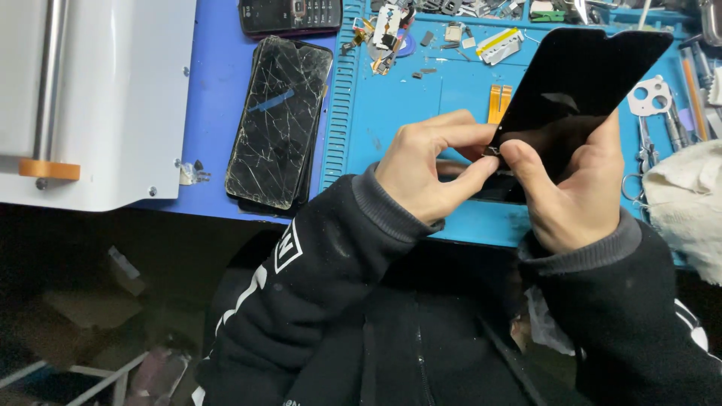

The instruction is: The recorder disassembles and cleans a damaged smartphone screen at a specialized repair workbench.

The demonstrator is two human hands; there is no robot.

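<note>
We count two bare hands at work, both ours, and one black screen panel (583,75) between them. Our right hand (575,188) is closed around the panel's near end, fingers wrapped behind it and thumb on its front. Our left hand (429,169) pinches with thumb and forefinger at the same near edge, where a small connector (492,151) sits; that pinch is closed on the edge of the panel. The panel is held up off the blue work mat (398,113), over its right half. Its long axis runs on a slant, from the near end in our hands up to the far right, and the far end points toward the far right corner of the mat, where the tools lie. Its dark, glossy face is turned toward us.

To the left we see one cracked phone (278,120) lying flat on the blue table, its long axis running near to far with a slight lean. One more dark phone (289,15) lies at the far edge, only partly in view. One orange flex strip (499,101) lies on the mat just left of the panel. One white cloth (688,203) sits at the right edge, and one white machine (98,98) fills the far left. Small parts are scattered along the far side of the mat; we cannot count them.
</note>
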